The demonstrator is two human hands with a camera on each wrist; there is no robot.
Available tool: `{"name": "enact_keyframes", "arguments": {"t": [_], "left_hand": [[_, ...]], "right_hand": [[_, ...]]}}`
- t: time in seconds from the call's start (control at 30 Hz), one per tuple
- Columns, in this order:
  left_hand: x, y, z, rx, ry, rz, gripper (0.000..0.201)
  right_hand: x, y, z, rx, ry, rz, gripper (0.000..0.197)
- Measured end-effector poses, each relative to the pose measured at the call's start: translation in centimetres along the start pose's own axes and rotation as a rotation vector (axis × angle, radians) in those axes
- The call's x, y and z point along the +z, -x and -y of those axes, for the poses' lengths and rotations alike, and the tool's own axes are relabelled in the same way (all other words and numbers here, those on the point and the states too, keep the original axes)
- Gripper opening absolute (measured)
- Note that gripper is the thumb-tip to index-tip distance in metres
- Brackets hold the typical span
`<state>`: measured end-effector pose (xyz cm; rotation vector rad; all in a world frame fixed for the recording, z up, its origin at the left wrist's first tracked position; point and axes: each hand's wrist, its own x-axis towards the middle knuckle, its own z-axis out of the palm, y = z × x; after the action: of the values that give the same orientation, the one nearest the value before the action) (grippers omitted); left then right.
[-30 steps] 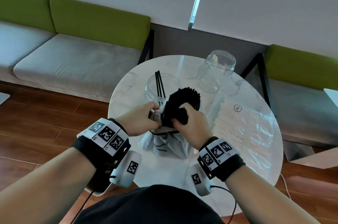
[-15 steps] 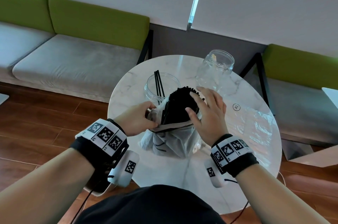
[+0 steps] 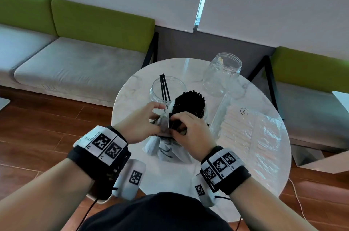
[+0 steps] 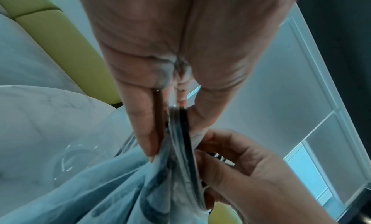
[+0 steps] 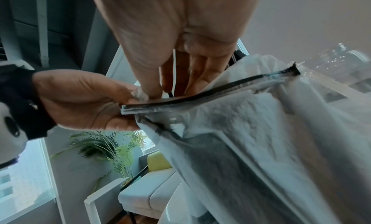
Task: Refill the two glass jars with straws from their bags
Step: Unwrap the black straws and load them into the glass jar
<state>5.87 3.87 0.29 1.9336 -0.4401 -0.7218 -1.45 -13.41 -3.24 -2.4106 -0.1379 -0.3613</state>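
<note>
A frosted zip bag (image 3: 166,151) stands upright on the round marble table (image 3: 170,178), with a thick bundle of black straws (image 3: 189,103) sticking out of its mouth. My left hand (image 3: 160,115) pinches the bag's zip edge (image 4: 180,124) on the left. My right hand (image 3: 177,123) curls its fingers round the lower part of the bundle inside the bag's mouth (image 5: 174,91). Just behind stands a glass jar (image 3: 168,89) holding a few black straws. A second, nearly empty glass jar (image 3: 222,72) stands at the back right.
A clear bag of white wrapped straws (image 3: 245,128) lies flat on the table's right half. A grey and green sofa (image 3: 81,64) runs behind on the left, and another bench (image 3: 311,72) stands right of the table. The floor around is wood.
Half a second ago my right hand lay spread over the bundle's right side; it has come back to the near side and closed on the straws. My left hand kept its pinch on the bag.
</note>
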Motion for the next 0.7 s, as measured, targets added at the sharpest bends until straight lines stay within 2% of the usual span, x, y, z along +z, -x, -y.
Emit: {"name": "enact_keyframes", "arguments": {"t": [0.13,0.2,0.33,0.5,0.57,0.7], "left_hand": [[0.3,-0.1,-0.2,0.043,-0.098,-0.075,0.046],[0.2,-0.3,-0.2,0.031,-0.035,-0.057,0.045],[0.0,-0.4,0.1,0.008,0.056,-0.088,0.054],[0.4,-0.8,0.3,0.022,0.146,-0.073,0.057],[0.5,-0.9,0.4,0.012,0.143,-0.047,0.061],[0.6,-1.0,0.5,-0.019,0.076,-0.052,0.054]], "right_hand": [[0.6,-0.1,0.2,0.007,-0.019,-0.03,0.035],[0.6,0.1,0.4,-0.006,-0.016,-0.041,0.034],[0.4,0.2,0.1,0.0,-0.076,-0.078,0.015],[0.2,0.3,0.5,0.098,-0.119,-0.046,0.027],[0.3,-0.1,0.7,0.099,-0.102,-0.038,0.024],[-0.1,-1.1,0.5,0.011,0.03,-0.194,0.008]]}}
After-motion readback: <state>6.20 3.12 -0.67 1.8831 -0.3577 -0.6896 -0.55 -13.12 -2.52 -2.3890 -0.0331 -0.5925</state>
